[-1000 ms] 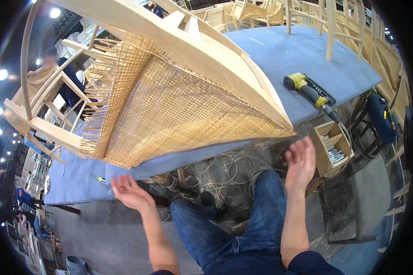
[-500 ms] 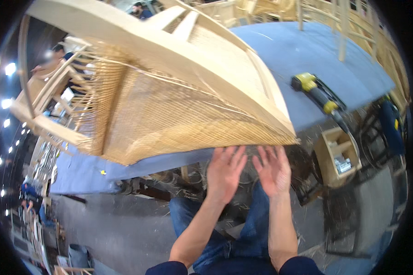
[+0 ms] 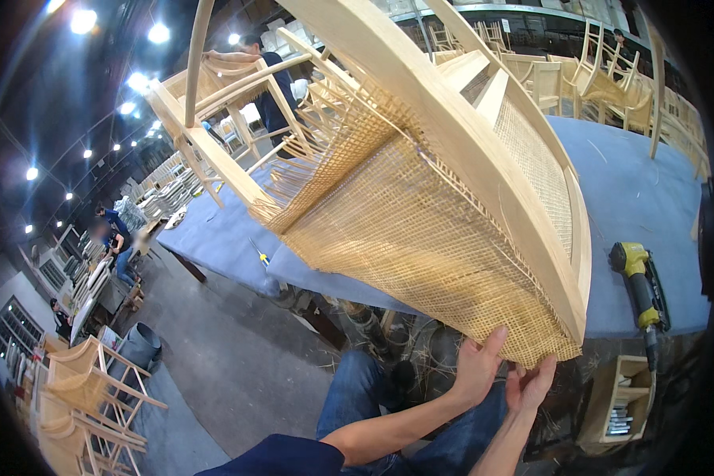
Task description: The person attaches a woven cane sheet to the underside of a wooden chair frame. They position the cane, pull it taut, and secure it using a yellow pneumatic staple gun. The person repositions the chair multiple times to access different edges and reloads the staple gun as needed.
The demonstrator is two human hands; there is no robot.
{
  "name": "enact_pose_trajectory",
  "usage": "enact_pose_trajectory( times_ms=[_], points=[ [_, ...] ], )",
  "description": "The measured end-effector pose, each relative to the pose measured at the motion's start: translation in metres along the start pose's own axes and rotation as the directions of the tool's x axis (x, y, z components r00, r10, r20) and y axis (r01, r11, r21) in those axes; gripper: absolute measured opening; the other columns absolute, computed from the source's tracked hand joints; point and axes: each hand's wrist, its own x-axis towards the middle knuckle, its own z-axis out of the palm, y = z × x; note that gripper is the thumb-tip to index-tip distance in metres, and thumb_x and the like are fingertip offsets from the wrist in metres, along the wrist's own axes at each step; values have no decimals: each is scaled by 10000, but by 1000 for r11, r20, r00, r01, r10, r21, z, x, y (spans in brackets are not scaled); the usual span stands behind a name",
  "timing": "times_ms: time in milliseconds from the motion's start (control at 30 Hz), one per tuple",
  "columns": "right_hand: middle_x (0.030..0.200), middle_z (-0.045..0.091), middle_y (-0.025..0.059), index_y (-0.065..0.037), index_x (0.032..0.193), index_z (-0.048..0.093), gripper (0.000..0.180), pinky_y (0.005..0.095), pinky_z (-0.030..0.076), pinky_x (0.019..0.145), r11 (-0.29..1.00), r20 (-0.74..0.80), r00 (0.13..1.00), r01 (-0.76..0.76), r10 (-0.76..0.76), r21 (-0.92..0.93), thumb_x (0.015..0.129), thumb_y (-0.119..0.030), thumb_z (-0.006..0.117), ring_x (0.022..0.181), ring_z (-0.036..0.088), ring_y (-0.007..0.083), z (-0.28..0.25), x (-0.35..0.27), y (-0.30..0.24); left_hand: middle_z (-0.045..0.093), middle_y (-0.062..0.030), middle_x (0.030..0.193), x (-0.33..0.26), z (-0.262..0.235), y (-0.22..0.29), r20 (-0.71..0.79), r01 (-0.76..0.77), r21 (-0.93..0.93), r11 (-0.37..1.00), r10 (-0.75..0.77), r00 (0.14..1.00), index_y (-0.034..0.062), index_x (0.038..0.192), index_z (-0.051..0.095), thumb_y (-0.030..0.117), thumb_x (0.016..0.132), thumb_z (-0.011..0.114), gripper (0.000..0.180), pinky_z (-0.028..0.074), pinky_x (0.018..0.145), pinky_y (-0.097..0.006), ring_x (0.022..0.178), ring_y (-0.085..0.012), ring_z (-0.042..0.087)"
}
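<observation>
A pale wooden chair frame (image 3: 484, 151) lies tilted on the blue-covered table, with a sheet of woven cane webbing (image 3: 404, 230) spread over its near side. Loose cane strands fan out from the webbing's far left edge. At the lower corner, my left hand (image 3: 480, 369) pinches the webbing's edge, thumb on top and fingers beneath. Close beside it, my right hand (image 3: 531, 386) has its fingers closed around the same edge, nearer the frame's lower right end. Part of the fingers of both hands is hidden by the webbing or by each other.
To the right lies a yellow and black nail gun (image 3: 639, 285) on the blue table (image 3: 635, 166). Below it stands a wooden box (image 3: 623, 401) with metal strips inside. A yellow-handled tool (image 3: 262, 255) rests on the left side. Stacked chairs (image 3: 95, 389) and several people are farther off.
My hands, earlier open with fingertips at the webbing's edge, have closed on it. The view has turned left, so chair and nail gun appear farther right and lower.
</observation>
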Motion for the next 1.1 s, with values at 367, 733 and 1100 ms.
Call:
enact_pose_trajectory(
  times_ms=[367, 733, 1100],
  points=[
    [1158, 673, 119, 20, 1296, 546, 380, 264, 504, 695, 828, -98, 900, 341, -424, -445, 954, -86, 673, 863, 640, 150, -64, 25, 29, 557, -104, 1341, 4, 10, -29, -65, -4, -103, 995, -3, 998, 18, 1379, 452, 134, 1022, 554, 389, 469, 1064, -418, 1232, -234, 564],
    [1234, 652, 161, 59, 1317, 537, 501, 394, 530, 960, 908, -87, 959, 224, -270, -355, 909, -149, 741, 1078, 651, 244, -57, 33, 35, 635, -14, 1067, 34, -28, -38, 156, -429, 418, 801, 402, 902, 34, 1188, 595, 235, 1043, 579, 248, 513, 795, -276, 946, -102, 593],
    [1224, 647, 148, 64, 1316, 535, 590, 352, 534, 911, 897, -62, 960, 230, -272, -378, 878, -238, 789, 1063, 649, 228, -59, 32, 34, 602, -67, 1247, 10, -30, -36, -3, -68, 55, 996, 68, 998, 48, 1314, 507, 232, 972, 679, 425, 488, 977, -372, 1167, -197, 577]
  ],
)
